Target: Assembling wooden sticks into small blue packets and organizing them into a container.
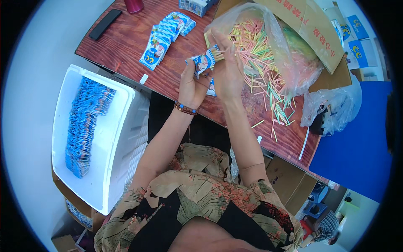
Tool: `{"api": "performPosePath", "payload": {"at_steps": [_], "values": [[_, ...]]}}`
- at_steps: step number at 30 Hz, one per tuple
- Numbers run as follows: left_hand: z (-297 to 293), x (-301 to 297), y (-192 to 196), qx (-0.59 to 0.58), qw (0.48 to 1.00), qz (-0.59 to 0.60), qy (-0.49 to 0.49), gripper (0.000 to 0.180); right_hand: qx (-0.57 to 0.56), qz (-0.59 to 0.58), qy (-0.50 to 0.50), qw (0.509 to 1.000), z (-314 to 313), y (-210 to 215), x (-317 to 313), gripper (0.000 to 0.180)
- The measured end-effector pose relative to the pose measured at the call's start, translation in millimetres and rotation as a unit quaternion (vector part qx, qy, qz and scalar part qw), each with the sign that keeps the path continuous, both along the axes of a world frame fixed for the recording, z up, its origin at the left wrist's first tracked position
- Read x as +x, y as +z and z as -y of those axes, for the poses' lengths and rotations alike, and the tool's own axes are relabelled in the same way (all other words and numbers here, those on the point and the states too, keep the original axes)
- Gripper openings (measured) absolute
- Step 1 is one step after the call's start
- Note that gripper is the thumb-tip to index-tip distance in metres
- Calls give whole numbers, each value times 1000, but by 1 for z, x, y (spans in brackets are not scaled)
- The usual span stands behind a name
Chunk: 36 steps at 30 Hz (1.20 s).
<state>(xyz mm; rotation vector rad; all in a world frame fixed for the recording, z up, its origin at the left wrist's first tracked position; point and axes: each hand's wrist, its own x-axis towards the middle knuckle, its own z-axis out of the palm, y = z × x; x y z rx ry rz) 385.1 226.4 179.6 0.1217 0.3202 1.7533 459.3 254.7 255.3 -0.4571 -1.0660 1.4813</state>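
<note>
Between packets [156,51] and loose pastel sticks [252,41], left hand [193,87] around one blue packet [204,62], right hand [232,77] around sticks [218,54] at its end.

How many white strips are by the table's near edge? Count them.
3: a short strip toward the left, a second strip just right of the right forearm, and a longer strip toward the right end. More may be hidden.

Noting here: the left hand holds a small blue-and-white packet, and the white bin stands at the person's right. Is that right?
Wrong side: in the head view, the white bin stands at the person's left. The left hand does hold a small blue-and-white packet.
</note>
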Motion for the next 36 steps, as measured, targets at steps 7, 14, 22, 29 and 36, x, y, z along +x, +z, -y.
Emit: {"api": "performPosePath", "payload": {"at_steps": [7,14,22,29,36], "values": [[-2,-7,-12,55,991,97,-70,31,71,167,4,983,-14,15,-1,45],[1,-14,-3,72,989,110,-66,32,90,49,91,991,-26,29,-3,45],[5,-21,7,36,994,91,-38,26,39,-27,48,998,-26,35,7,34],[10,-27,12,33,999,-3,32,33,-42,360,-83,928,-9,7,0,20],[21,-45,17,13,998,56,-2,36,-72,329,81,938,-21,-5,-6,18]]}}
